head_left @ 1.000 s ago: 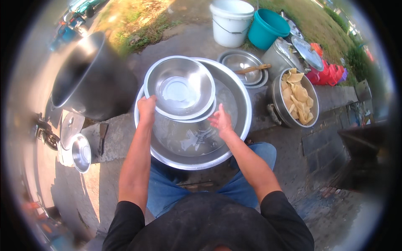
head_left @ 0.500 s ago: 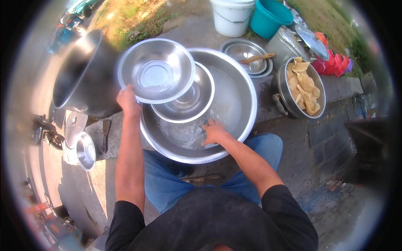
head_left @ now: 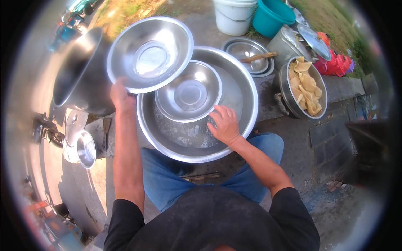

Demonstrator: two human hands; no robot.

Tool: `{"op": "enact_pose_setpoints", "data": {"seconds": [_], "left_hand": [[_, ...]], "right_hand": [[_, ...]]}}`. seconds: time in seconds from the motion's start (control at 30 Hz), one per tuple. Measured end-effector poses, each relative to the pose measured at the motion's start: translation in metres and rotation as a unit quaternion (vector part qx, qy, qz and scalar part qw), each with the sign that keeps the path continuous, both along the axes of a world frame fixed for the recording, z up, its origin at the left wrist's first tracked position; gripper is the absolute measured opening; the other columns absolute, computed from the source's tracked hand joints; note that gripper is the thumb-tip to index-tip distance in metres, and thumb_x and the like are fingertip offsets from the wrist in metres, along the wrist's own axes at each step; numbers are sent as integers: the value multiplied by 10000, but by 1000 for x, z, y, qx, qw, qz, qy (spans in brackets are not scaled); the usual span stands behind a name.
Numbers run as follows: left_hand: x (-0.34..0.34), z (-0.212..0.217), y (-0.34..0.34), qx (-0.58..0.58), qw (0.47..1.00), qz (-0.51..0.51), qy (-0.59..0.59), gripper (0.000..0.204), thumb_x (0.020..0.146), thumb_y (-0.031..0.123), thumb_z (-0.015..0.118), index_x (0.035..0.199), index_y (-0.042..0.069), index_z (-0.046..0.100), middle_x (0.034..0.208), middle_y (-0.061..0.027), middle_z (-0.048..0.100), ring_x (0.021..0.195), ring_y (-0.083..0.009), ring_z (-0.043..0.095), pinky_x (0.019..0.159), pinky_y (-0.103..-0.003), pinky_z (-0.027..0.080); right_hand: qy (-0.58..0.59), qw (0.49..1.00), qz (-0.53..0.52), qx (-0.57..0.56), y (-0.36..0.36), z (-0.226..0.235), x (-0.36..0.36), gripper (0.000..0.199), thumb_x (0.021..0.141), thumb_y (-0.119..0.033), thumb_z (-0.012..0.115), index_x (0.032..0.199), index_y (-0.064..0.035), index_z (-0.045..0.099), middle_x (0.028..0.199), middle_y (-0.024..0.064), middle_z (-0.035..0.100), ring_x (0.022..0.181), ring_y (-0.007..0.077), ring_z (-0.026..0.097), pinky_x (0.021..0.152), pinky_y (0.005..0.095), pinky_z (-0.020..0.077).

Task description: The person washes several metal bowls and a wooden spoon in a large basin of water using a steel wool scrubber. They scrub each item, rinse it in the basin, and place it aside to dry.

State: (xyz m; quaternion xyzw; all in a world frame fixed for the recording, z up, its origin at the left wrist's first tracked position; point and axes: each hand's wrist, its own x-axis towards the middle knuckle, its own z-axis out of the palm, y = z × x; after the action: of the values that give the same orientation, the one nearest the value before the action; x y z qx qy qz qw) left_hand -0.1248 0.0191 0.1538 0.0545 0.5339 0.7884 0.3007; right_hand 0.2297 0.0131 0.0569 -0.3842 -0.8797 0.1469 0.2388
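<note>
My left hand (head_left: 122, 97) grips the near rim of a shiny metal bowl (head_left: 153, 60), which is raised and tilted over the left side of a wide metal basin (head_left: 144, 134). Cloudy water (head_left: 188, 134) lies in the basin. A second, smaller metal bowl (head_left: 190, 94) sits inside the basin, partly under the raised one. My right hand (head_left: 225, 124) is just above the water at that bowl's right rim, fingers apart and curved. Whether its fingertips touch the rim I cannot tell.
A tall metal pot (head_left: 86, 79) stands left, with a metal ladle (head_left: 86, 149) nearer me. Behind are a white bucket (head_left: 234, 19) and a teal tub (head_left: 272, 19). To the right are stacked metal lids (head_left: 247, 50) with a wooden stick, and a pot (head_left: 293, 100) holding pale flat sheets.
The held bowl has moved up and left, uncovering more of the smaller bowl. My right hand has risen from the water toward the smaller bowl's rim.
</note>
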Motion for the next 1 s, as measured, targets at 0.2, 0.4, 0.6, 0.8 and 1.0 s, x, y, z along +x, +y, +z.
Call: {"op": "enact_pose_setpoints", "data": {"seconds": [0.2, 0.4, 0.6, 0.8, 1.0], "left_hand": [[5, 6, -6, 8, 1000, 3, -3, 241, 820, -6, 558, 1048, -84, 557, 976, -152, 606, 889, -283, 623, 762, -390, 518], [-8, 24, -34, -4, 1000, 27, 6, 276, 834, 23, 551, 1086, -90, 551, 1045, -161, 602, 959, -293, 609, 834, -393, 499], [-29, 27, -54, 21, 998, 55, -8, 296, 856, 42, 542, 1124, -83, 538, 1098, -148, 595, 1029, -282, 587, 899, -389, 478], [-31, 29, -67, 26, 996, 77, -23, 314, 866, 44, 538, 1156, -77, 528, 1116, -150, 593, 1048, -282, 581, 916, -388, 472], [-39, 11, -78, 36, 995, 87, -35, 331, 861, 44, 540, 1169, -75, 522, 1131, -151, 588, 1052, -289, 579, 932, -396, 465]], "right_hand": [[-128, 982, 124, 68, 42, -31, -26, 279, 762, -191, 706, 1009, -98, 614, 1042, 38, 631, 1147, 254, 499, 1014, 481, 315], [110, 984, 116, -78, 10, -55, -55, 140, 810, -172, 674, 879, -69, 609, 788, 106, 639, 765, 293, 610, 768, 373, 461], [367, 883, -98, -276, 1, -5, -55, 305, 948, -294, 572, 863, 0, 576, 701, 65, 590, 648, 190, 537, 620, 311, 443], [445, 770, -223, -399, 57, -32, -3, 301, 963, -298, 554, 957, -2, 607, 806, -13, 595, 712, 83, 495, 665, 267, 443], [237, 939, -18, -248, 2, -14, -57, 222, 908, -223, 598, 985, -15, 601, 808, 108, 681, 723, 299, 656, 682, 372, 512]]}}
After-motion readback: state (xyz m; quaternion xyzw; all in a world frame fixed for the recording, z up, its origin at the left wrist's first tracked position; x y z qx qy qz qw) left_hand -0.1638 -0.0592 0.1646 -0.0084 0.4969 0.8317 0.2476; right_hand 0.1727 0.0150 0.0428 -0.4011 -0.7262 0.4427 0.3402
